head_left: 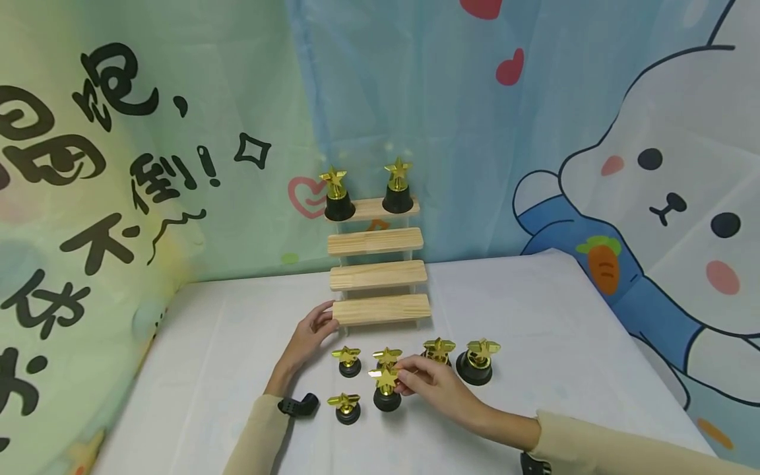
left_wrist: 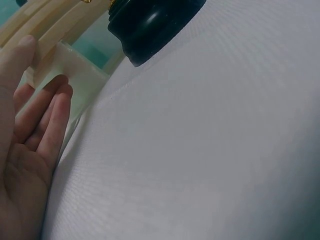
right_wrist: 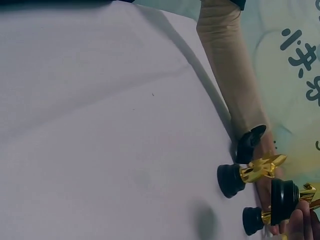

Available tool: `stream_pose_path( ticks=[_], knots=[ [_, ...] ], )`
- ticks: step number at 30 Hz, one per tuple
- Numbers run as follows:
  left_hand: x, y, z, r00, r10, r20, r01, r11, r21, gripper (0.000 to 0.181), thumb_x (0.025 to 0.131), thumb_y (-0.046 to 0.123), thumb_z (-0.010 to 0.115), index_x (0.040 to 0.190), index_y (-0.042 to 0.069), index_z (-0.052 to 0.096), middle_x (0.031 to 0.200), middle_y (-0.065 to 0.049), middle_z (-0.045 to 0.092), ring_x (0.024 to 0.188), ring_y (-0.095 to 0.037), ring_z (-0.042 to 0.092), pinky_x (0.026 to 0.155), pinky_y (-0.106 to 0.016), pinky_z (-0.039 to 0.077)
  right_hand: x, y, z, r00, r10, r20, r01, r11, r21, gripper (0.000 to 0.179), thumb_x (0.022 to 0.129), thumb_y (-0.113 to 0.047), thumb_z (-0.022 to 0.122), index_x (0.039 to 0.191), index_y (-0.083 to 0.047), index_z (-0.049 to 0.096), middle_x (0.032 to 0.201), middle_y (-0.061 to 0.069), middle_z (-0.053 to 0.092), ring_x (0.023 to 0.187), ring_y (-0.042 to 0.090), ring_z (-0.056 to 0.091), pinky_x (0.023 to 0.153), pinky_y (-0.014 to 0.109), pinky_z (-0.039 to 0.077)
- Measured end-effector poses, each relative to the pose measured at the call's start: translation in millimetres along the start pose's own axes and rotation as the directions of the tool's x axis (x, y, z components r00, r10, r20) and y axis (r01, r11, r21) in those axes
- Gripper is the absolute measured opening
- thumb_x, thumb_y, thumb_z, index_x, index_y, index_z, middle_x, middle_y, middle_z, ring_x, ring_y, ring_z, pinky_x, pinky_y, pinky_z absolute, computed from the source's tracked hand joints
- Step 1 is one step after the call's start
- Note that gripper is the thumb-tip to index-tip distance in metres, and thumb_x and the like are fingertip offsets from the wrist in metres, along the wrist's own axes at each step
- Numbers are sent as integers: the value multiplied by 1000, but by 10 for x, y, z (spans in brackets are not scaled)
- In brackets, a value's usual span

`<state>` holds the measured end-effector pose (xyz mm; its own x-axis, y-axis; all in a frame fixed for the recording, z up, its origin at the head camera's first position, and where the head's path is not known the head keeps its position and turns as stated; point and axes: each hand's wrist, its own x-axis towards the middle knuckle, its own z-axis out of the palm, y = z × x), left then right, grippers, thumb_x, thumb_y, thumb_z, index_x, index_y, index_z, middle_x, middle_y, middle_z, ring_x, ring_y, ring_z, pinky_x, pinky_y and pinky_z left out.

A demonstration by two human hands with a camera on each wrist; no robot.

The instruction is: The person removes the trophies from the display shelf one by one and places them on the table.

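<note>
My right hand (head_left: pixel 436 389) pinches a small gold star trophy (head_left: pixel 387 400) with a black base by its gold upper part. The base (right_wrist: pixel 283 200) looks raised off the cloth in the right wrist view. Directly behind it, another star trophy (head_left: pixel 386 356) is partly hidden. My left hand (head_left: pixel 311 334) holds the left end of the lowest plank of a four-step wooden display stand (head_left: pixel 382 310). In the left wrist view, the thumb (left_wrist: pixel 25 47) lies against the wood and the fingers are bent beside the clear support (left_wrist: pixel 80 72).
Two trophies stand on the top step, one left (head_left: pixel 339 198) and one right (head_left: pixel 398 191). On the white cloth (head_left: pixel 505 310) are two small trophies at left, rear (head_left: pixel 349 366) and front (head_left: pixel 347 412), and two at right (head_left: pixel 475 371) (head_left: pixel 438 349). A printed curtain (head_left: pixel 237 224) hangs behind.
</note>
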<state>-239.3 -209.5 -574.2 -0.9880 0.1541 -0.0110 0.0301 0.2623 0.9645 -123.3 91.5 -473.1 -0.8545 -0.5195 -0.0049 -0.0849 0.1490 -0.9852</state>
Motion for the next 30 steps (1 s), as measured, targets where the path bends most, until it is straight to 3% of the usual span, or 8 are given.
stream_pose_path(
  ticks=[7, 16, 23, 30],
  knots=[
    [0, 9, -5, 1000, -10, 2, 10, 1000, 5, 59, 92, 36, 65, 145, 19, 44, 129, -11, 64, 116, -20, 63, 95, -25, 54, -53, 166, 29, 1000, 5, 7, -5, 1000, 7, 33, 100, -19, 55, 117, 10, 59, 99, 26, 69, 87, 8, 70, 81, 32, 60],
    [-23, 60, -5, 1000, 3, 18, -3, 1000, -11, 59, 94, 31, 64, 146, 15, 42, 131, -16, 62, 116, -24, 62, 94, -24, 54, -64, 276, 67, 998, 67, -10, -67, 998, -19, 32, 99, -20, 56, 117, 6, 61, 101, 21, 70, 88, 10, 70, 80, 32, 60],
    [-10, 9, -1, 1000, 9, 1, -9, 1000, -11, 58, 92, 34, 66, 144, 18, 45, 129, -13, 64, 113, -16, 64, 93, -24, 55, -65, 334, 92, 997, 77, -11, -77, 997, 6, 33, 99, -18, 56, 117, 8, 61, 102, 23, 70, 87, 9, 70, 79, 25, 59],
    [0, 2, 5, 1000, 27, -7, -27, 999, -18, 57, 93, 30, 65, 144, 14, 45, 128, -15, 64, 109, -12, 65, 91, -23, 55, -71, 382, 94, 997, 73, 8, -74, 997, 20, 30, 98, -16, 57, 115, 8, 62, 103, 24, 69, 88, 9, 70, 80, 28, 60]
  ],
)
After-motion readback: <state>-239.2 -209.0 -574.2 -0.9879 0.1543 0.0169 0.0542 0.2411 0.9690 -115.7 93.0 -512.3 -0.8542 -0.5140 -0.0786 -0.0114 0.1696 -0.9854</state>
